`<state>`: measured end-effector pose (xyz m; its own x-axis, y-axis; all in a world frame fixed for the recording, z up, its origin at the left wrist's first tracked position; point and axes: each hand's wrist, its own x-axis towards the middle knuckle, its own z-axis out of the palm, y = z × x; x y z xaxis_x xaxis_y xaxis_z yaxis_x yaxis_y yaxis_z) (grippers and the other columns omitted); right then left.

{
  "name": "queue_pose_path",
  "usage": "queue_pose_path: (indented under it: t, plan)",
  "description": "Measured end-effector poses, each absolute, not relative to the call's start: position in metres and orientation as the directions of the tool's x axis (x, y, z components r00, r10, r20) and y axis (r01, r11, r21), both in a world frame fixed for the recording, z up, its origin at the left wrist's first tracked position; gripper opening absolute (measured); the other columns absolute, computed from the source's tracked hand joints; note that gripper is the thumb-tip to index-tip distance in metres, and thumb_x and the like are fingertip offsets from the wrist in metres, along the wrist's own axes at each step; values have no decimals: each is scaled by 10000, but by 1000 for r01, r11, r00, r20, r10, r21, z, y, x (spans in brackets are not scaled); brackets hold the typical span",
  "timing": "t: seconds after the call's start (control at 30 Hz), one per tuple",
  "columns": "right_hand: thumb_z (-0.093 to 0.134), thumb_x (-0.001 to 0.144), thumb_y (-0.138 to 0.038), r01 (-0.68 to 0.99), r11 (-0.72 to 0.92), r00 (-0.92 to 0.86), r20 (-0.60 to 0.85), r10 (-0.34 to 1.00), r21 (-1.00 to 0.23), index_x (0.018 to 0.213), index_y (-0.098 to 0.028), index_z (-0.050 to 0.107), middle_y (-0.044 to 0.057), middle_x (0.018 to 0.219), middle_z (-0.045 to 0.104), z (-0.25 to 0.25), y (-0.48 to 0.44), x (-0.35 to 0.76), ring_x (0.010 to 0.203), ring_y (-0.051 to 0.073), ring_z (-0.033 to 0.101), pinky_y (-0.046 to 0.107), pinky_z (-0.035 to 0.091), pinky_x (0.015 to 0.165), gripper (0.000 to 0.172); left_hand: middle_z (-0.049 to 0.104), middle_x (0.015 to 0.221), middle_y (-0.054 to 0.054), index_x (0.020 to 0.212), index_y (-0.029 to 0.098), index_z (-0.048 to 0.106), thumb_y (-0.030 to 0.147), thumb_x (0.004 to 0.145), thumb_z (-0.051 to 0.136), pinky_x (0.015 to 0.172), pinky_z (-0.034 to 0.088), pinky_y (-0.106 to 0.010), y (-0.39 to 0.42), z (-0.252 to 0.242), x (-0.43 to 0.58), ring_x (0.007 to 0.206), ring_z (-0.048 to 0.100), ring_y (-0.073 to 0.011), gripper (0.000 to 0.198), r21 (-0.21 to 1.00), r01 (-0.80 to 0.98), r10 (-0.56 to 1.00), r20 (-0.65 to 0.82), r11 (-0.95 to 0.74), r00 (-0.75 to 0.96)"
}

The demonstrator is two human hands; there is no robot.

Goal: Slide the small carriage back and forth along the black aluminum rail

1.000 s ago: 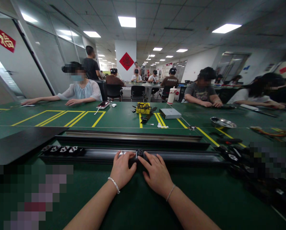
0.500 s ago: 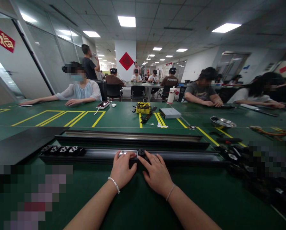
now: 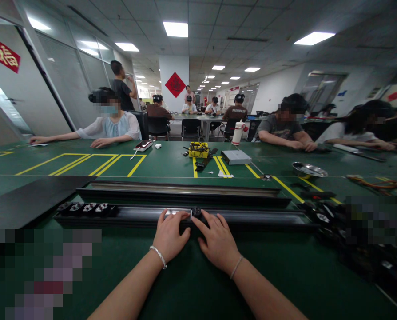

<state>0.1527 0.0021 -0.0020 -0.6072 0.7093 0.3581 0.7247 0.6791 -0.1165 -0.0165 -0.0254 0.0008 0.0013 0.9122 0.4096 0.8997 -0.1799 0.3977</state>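
Both my hands rest on the near one of two long black rails lying across the green table. My left hand (image 3: 170, 235) lies with fingers stretched over the near rail (image 3: 252, 218). My right hand (image 3: 216, 240) lies beside it, its index fingertip touching a small black part (image 3: 196, 211) seated in the rail's channel. Several similar small black parts with white marks (image 3: 85, 207) sit in a row at the rail's left end. The far rail (image 3: 185, 190) runs parallel behind.
A flat black panel (image 3: 32, 200) lies at left. More small black parts (image 3: 321, 218) are heaped at right, near a metal dish (image 3: 309, 170). A yellow box (image 3: 199, 150), a grey box (image 3: 236, 157) and a phone (image 3: 143, 145) lie farther back. Other people sit opposite.
My hands have stayed almost still on the near rail; the right index finger shifted slightly on the small part. People across the table moved a little.
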Motion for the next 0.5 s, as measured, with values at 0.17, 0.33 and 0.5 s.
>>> queue_pose_path:
  t: [0.17,0.33,0.5]
  plan:
    - [487,763,-263,723,681,-603,374,705,-120,1270,-331,368,47,1340,351,-4,2,152,1187,207,342,418,155,1011,526,633,996,46,1017,281,477,263,715,510,1037,99,-432,-25,1,-16,941,548,-159,304,378,907,912,410,-183,13]
    - [498,754,-254,726,677,-595,381,708,-123,1271,-336,366,48,1329,366,-3,2,152,1175,208,356,417,170,1007,540,632,993,37,1025,278,476,270,710,518,1035,98,-440,-25,1,-16,933,546,-165,318,366,911,913,407,-188,24]
    - [507,746,-247,725,678,-591,395,703,-122,1266,-338,374,51,1321,375,-3,2,152,1166,206,366,413,178,1006,544,629,1001,30,1034,275,476,275,709,523,1037,91,-441,-26,0,-17,932,543,-167,328,360,914,914,405,-188,29]
